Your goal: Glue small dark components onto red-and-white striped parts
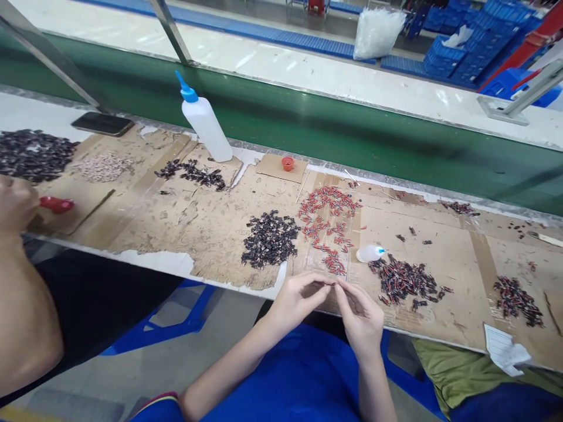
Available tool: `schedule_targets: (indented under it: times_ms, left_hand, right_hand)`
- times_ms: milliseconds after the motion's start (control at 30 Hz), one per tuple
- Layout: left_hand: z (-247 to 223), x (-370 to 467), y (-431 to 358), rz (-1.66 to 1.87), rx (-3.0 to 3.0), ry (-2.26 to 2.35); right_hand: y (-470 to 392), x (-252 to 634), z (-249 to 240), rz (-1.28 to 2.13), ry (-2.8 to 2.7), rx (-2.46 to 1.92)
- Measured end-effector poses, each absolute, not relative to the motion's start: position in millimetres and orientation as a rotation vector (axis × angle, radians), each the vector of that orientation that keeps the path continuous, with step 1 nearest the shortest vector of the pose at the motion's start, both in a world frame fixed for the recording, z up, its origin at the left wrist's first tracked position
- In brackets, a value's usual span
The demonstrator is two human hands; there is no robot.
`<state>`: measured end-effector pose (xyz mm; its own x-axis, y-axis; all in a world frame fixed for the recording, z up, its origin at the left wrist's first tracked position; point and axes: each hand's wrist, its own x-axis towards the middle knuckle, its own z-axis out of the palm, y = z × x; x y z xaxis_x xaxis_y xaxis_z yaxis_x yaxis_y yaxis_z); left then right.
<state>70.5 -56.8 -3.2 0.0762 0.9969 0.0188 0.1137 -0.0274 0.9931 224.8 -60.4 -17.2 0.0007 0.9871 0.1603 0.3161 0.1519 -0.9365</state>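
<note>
My left hand (299, 296) and my right hand (361, 313) meet at the table's front edge, fingertips pinched together. Whatever small thing sits between them is too tiny and too covered to name. Just beyond the fingertips lie scattered small red parts (335, 262). A heap of small black parts (270, 239) is to the left of them. On the right, near my right hand, a pile of black-and-red pieces (407, 278) spreads out beside a small white squeeze bottle (370, 253) with a blue tip, lying on its side.
A tall white bottle (206, 129) with a blue nozzle stands at the back. Near it are a red cap (287, 163) and a phone (103, 123). At left, a co-worker's hand (17, 205) is by a red tool (56, 204). A green conveyor belt (308, 126) runs behind the cardboard-covered table.
</note>
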Motion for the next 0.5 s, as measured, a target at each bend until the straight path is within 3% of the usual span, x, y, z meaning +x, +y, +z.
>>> schedule_targets:
  times_ms: [100, 267, 500]
  left_hand:
    - [-10, 66, -52, 1.075, 1.576, 1.248]
    - [-23, 37, -37, 1.206, 1.934, 1.734]
    - [-29, 26, -26, 0.997, 2.119, 2.015]
  right_hand:
    - [-56, 254, -15, 0.687, -1.407, -1.456]
    - [-35, 293, -12, 0.178, -1.331, -1.567]
    - [1, 268, -22, 0.003, -1.686, -1.606]
